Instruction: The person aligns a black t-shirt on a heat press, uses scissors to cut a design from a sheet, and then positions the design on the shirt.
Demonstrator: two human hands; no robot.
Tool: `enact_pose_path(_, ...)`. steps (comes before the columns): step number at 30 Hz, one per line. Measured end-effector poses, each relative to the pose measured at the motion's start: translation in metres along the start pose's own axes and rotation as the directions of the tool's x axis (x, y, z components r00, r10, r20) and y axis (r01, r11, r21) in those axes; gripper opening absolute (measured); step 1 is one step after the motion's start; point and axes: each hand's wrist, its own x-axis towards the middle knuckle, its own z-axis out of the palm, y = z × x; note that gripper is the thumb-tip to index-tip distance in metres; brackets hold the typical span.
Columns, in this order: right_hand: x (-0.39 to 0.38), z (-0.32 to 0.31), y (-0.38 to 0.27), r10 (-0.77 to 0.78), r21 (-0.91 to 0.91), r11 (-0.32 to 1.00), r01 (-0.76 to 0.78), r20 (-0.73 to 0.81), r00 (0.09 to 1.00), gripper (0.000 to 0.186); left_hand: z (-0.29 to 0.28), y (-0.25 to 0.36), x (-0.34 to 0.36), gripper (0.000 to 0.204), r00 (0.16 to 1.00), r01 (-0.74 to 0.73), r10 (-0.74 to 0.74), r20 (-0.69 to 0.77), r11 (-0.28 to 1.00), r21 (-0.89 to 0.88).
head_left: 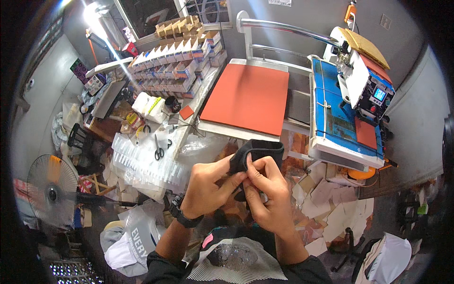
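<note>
Lower part of black cloth covered by left hand and right hand; some left fingertips concealed behind cloth. Fan blades blurred. Characters on machine display too small to be read. Black sleeves cut off by lower edge. Black perforated item likewise cut off, kind not discernible.

Gray wall ahead of me, grilled window past far edge of worktable, bright lamp glaring near its far-left corner. Floor right: pale sheets everywhere.
</note>
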Motion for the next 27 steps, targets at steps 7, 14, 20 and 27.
enact_pose_path(7,-0.002,-0.009,0.019,-0.143,-0.264,0.956,0.129,-0.032,0.989,0.036,0.012,-0.004,-0.012,0.023,0.992,0.036,-0.036,-0.119,0.999,-0.001)
enact_pose_path(14,0.004,0.009,0.052,-0.11,0.005,0.994,0.109,0.067,0.992,0.026,0.005,-0.012,-0.031,0.029,0.98,0.053,-0.087,-0.181,0.981,-0.185)
enact_pose_path(20,-0.008,0.046,0.038,0.031,0.192,0.981,-0.031,0.005,1.0,0.019,-0.014,-0.049,-0.048,0.042,0.967,-0.13,0.1,-0.236,0.985,-0.115)
enact_pose_path(27,0.005,0.069,-0.005,-0.116,-0.265,0.953,0.147,0.127,0.985,0.019,-0.057,-0.077,-0.069,0.037,0.906,-0.283,0.246,-0.343,0.957,-0.063)
